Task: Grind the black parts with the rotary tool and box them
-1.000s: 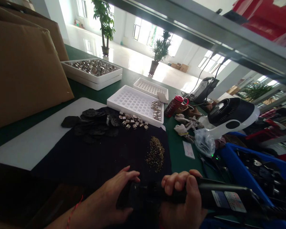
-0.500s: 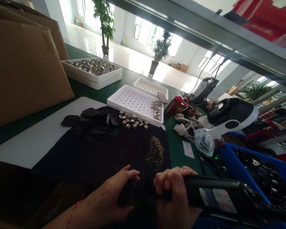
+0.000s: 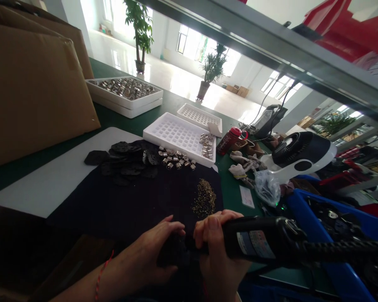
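Observation:
My right hand (image 3: 220,247) is wrapped round a black power tool (image 3: 258,241) with a label on its side; the tool's front end points left, toward my left hand. My left hand (image 3: 157,247) curves round a dark object (image 3: 176,250) that barely shows against the dark cloth (image 3: 138,205). Beyond my hands lie a heap of tiny brass-coloured screws (image 3: 204,198), a pile of flat black plates (image 3: 126,161) and several loose silver cylinders (image 3: 176,159). A white gridded tray (image 3: 176,133) holds more silver cylinders at its right end.
Cardboard boxes (image 3: 34,88) stand at the left, near a white tray full of metal parts (image 3: 126,102). On the right are a red bottle (image 3: 229,139), a fan (image 3: 302,155), a plastic bag (image 3: 267,187) and a blue bin (image 3: 315,226) of black parts. A metal beam crosses above.
My right hand and the black tool have moved left, closer to my left hand. The tool's cord now shows more fully at the right. My left hand has barely moved.

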Motion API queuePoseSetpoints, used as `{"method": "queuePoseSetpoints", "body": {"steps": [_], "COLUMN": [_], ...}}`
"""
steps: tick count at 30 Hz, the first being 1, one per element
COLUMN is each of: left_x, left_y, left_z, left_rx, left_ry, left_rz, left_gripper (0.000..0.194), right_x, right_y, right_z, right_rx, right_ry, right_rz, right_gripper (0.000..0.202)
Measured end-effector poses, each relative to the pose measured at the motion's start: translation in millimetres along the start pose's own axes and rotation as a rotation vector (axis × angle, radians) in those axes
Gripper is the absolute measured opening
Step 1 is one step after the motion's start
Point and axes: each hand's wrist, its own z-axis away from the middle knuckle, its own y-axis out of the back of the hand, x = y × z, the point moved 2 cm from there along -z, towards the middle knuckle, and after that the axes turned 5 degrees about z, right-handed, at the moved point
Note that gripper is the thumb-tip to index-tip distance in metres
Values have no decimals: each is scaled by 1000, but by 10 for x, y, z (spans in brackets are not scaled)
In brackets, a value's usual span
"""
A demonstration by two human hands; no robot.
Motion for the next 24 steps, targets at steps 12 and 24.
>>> {"method": "queuePoseSetpoints", "body": {"steps": [12, 24], "left_x": [76, -14], "left_y": [66, 37], "left_z": [46, 91], "left_rx": [59, 120], "left_ry": [-26, -37], "left_rz": [-27, -96], "left_gripper": [87, 86], "right_x": [0, 118], "right_y": [503, 557], "right_z": [-149, -272], "right_rx": [481, 553], "right_ry": [3, 14], "right_rz": [-190, -125], "right_gripper": [10, 14]}}
